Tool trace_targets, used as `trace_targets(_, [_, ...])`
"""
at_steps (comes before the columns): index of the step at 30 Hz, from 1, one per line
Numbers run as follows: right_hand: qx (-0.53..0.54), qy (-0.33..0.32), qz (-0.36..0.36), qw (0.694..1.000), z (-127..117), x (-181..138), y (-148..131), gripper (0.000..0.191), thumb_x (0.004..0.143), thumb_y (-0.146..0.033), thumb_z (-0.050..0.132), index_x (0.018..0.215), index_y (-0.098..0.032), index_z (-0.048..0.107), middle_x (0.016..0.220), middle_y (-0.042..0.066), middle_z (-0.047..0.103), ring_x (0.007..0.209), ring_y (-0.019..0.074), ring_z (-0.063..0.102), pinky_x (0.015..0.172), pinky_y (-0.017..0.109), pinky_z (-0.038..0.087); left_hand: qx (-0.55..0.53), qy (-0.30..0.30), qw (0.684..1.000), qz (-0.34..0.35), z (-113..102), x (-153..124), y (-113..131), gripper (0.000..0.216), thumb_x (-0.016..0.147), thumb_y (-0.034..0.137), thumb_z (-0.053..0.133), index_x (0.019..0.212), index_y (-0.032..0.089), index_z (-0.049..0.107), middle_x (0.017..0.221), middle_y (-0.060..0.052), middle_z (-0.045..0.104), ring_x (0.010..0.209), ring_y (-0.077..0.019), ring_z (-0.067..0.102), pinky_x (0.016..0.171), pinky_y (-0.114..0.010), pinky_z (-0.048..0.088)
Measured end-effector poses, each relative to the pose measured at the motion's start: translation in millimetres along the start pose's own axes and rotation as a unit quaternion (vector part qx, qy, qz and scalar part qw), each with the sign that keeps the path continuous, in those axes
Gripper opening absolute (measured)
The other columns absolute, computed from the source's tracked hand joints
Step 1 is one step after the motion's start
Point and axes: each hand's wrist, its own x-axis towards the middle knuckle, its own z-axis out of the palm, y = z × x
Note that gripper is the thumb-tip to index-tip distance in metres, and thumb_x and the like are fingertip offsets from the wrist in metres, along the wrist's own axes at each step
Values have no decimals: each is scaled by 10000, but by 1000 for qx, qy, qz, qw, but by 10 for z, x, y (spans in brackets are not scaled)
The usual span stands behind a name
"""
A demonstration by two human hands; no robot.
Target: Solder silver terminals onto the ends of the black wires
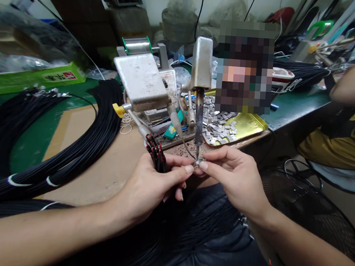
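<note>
My left hand (159, 178) is closed around a bunch of black cables (156, 151), whose stripped ends show red wires. Its thumb and forefinger pinch one wire end under the soldering iron (199, 122). Between the thumb and forefinger of my right hand (238, 173) is a small metal connector (199, 161), held right at the iron's tip. The iron points straight down from a metal soldering machine (141, 80), and a thin feed tube runs to the same spot. Fingers partly hide the joint between wire and connector.
A gold tray (250, 128) with many loose metal connectors stands behind my right hand. Coiled black cables (104, 132) lie on cardboard (75, 121) at left. A solder spool (137, 46) tops the machine. Another person's arm (354, 84) is at right, above a fan (309, 207).
</note>
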Motion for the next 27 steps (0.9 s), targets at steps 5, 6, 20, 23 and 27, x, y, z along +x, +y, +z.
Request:
trace_targets(5, [-6,1,-3,1000,2,2,-4,221,673,-254,859,819,-180,710,728,40,769,678,205,749,647,304,626,-2,-4,1000,-1,-4,-2,6,285,740,313,782,913,96,716,550,7,638,399,-77,550,352,-137,294])
trace_targets(6, [-7,2,-4,1000,4,1,-4,219,674,-253,859,818,-181,710,728,40,770,677,205,749,642,301,625,-1,-4,1000,0,-4,-2,7,289,738,312,783,913,93,716,550,7,638,401,-78,552,351,-136,294])
trace_targets(20, [-59,1,-27,998,6,-23,-2,193,693,-247,839,799,-174,696,730,30,749,683,181,721,631,267,581,15,3,1000,-6,-14,7,-27,262,741,305,773,909,106,749,502,12,613,380,-78,537,346,-134,291])
trace_targets(23, [-123,-23,-31,992,-18,-36,-52,155,741,-246,798,823,-176,686,764,33,735,699,181,699,628,276,559,34,-23,999,-26,-3,-4,-33,280,752,336,765,937,127,745,530,9,623,416,-95,567,359,-143,309])
trace_targets(27, [-207,-80,-20,975,-171,-34,-265,87,794,-225,745,833,-180,681,770,21,722,701,167,673,641,268,535,81,-102,991,-34,8,-20,-41,305,804,424,699,809,122,736,642,-54,686,533,-134,610,421,-179,391])
